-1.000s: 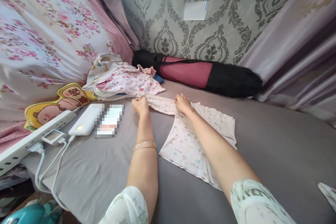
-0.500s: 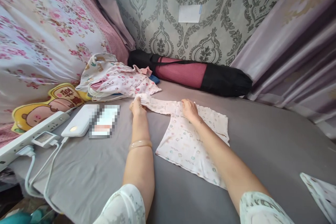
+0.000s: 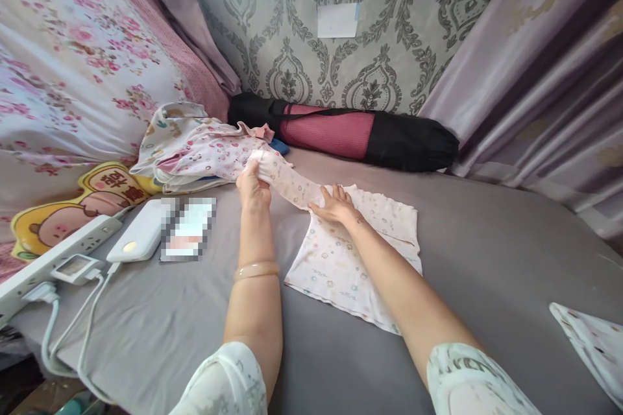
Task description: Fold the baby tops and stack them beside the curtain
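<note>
A small white shirt (image 3: 335, 266) with a pastel print lies spread on the grey sheet (image 3: 477, 253). Its left sleeve is stretched out and lifted at the cuff, where my left hand (image 3: 254, 187) grips it between thumb and fingers. My right hand (image 3: 337, 206) rests flat on the shirt near that sleeve's shoulder, fingers spread. The right side of the shirt appears folded inward, with an edge showing across the body. My right forearm covers part of its lower right side.
Behind my left hand is a pile of printed clothes (image 3: 199, 146). A black and pink rolled bag (image 3: 326, 133) lies along the wall. At left are a yellow cushion (image 3: 53, 224), a power strip (image 3: 92, 240), a white power bank (image 3: 141, 230) and a phone (image 3: 189, 230). Another white cloth (image 3: 591, 347) lies at right.
My left hand has raised the sleeve cuff a little. My right hand has slid left toward the sleeve's shoulder and flattened, its fingers spreading. The view has shifted slightly.
</note>
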`<control>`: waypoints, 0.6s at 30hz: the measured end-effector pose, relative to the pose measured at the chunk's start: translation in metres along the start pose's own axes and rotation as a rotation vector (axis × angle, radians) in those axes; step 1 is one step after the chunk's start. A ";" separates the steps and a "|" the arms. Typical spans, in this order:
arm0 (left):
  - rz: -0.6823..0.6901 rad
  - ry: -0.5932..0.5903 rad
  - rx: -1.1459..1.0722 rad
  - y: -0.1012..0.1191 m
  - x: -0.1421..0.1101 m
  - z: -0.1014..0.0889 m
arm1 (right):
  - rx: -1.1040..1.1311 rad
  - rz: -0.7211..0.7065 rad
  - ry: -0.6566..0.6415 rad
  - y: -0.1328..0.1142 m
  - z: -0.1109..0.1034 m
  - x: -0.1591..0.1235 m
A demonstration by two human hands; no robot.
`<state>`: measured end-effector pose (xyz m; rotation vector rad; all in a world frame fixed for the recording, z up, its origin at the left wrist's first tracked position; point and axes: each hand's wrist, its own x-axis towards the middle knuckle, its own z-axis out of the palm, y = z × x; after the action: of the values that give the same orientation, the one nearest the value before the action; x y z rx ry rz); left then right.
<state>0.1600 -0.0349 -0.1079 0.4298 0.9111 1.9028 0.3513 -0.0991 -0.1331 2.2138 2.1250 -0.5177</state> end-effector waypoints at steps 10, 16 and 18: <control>-0.025 -0.257 0.038 -0.008 -0.053 0.047 | 0.126 -0.027 -0.058 0.002 -0.014 -0.001; -0.081 -0.373 0.179 -0.032 -0.093 0.065 | 0.886 0.151 0.343 0.041 -0.010 -0.029; -0.060 -0.455 0.255 -0.039 -0.111 0.068 | 1.306 0.244 0.242 0.055 -0.013 -0.044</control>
<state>0.2808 -0.0930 -0.0833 0.9345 0.8461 1.5451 0.4076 -0.1420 -0.1213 3.1027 1.6627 -2.1678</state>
